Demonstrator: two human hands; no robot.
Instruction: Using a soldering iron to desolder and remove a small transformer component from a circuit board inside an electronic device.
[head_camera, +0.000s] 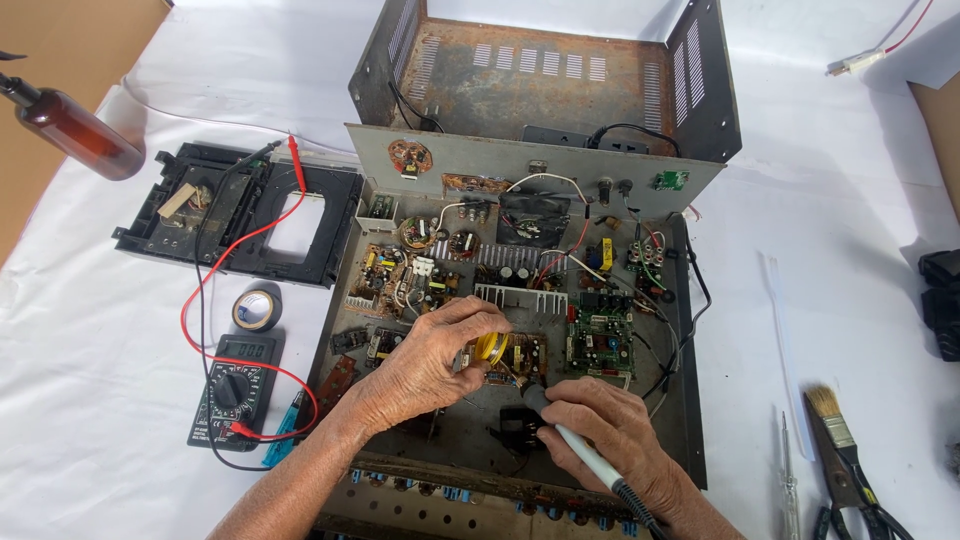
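Gripping a yellow-wound coil (491, 348) with my left hand (425, 365), I am closing my right hand (610, 430) around a soldering iron (585, 450) at the chassis's (690, 400) six o'clock, cover (550, 75) already removed, boards still exposed.

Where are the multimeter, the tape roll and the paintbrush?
Multimeter (237, 388), head view, on its round dial.
Tape roll (255, 310), head view, on the roll's ring.
Paintbrush (826, 405), head view, on its pale bristles.

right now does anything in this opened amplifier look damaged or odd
Yes: the lifted grey metal cover behind the circuit boards is blotched with brown rust inside. The brown plastic bottle at far left lies tipped on its side.
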